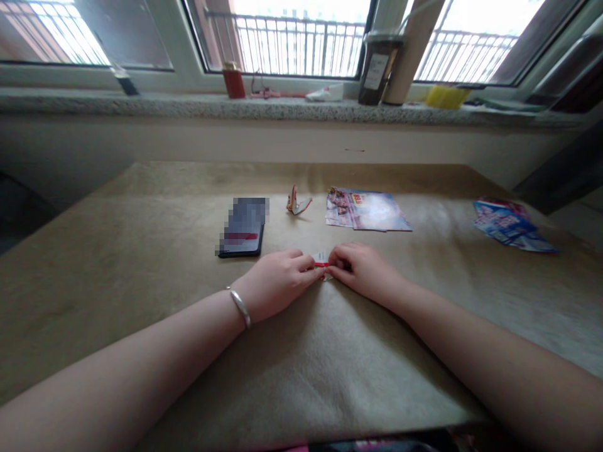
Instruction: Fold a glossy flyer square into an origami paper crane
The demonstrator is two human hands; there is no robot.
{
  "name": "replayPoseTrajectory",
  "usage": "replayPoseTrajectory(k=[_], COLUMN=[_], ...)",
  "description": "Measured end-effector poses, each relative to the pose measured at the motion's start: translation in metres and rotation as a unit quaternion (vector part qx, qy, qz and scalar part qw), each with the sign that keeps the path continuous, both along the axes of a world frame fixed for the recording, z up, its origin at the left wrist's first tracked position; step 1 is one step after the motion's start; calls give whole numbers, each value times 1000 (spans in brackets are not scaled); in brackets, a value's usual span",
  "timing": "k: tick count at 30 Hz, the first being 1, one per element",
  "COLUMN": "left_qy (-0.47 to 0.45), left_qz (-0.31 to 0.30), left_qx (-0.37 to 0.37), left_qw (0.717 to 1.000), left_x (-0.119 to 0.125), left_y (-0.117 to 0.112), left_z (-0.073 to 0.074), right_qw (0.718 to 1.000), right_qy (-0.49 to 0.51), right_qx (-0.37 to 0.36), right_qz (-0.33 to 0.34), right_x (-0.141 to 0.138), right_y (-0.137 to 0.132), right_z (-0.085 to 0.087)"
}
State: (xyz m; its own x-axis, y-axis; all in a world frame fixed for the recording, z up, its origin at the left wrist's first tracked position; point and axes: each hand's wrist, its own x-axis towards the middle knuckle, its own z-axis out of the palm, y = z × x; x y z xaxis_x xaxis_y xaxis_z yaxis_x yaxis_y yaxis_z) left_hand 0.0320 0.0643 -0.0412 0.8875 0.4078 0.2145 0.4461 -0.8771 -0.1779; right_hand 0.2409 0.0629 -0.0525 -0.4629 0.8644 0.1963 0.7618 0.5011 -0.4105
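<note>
- Paper piece [321, 258], small, white and red, sits on or just above the table [292, 376], between the two hands and centrally in front of the person.
- Left hand [277, 280] reaches in from the left, its fingertips touching the paper piece; whether they pinch it or only press it down, I cannot tell.
- Right hand [366, 269] has thumb and curled forefinger closed on the other end, so the hands almost meet and hide much of it.
- Tearing looks like the likeliest mishap: something this small and thin could rip if the hands pull against each other.
- A crooked crease could come from uneven pressure, since the fingers cover the edges.
- Letting go on one side might let the paper piece spring open or slip.
- A careless forward push of the left hand could nudge the phone [245, 227], which lies just beyond it.
- The folded paper [293, 204] stands near the phone and looks light enough to tip if brushed.
- Writing: the flyers [377, 212] carry yellow-and-red figures, perhaps "89.5", seemingly upside down.
- Pale lettering on the blue packets [509, 223] is too blurred to read.
- Tiny grey print marks the paper piece, illegible here; the phone's screen is pixelated.
- No brand can be made out.
</note>
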Motion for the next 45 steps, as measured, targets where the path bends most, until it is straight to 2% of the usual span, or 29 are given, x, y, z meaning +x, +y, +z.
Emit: replayPoseTrajectory(k=[5,10,20,25,31,34,38,41,45], left_qy=[-1,-18,-1,25,50,40,12,-8,-23], left_qz=[22,24,45,46,43,62,82,100,86], left_qx=[-26,-45,-49,-22,36,37,1,-46,-84], left_qw=[999,999,998,998,997,997,997,994,993], left_x=[3,4,4,6,7,7,8,8,5], left_y=[-3,-4,-6,-9,-15,-17,-16,-12,-6], left_z=[4,4,2,4,12,13,12,11,10], right_qw=[999,987,966,962,964,965,969,982,992], right_qy=[16,-78,-184,-210,-204,-201,-190,-140,-72], right_qx=[25,107,152,150,142,141,133,104,70], right_qz=[38,95,98,92,90,96,89,72,81], right_x=[5,9,6,1,3,5,5,7,13], right_y=[-1,-10,-16,-16,-16,-17,-17,-14,-8], right_z=[2,9,17,18,20,20,18,13,9])
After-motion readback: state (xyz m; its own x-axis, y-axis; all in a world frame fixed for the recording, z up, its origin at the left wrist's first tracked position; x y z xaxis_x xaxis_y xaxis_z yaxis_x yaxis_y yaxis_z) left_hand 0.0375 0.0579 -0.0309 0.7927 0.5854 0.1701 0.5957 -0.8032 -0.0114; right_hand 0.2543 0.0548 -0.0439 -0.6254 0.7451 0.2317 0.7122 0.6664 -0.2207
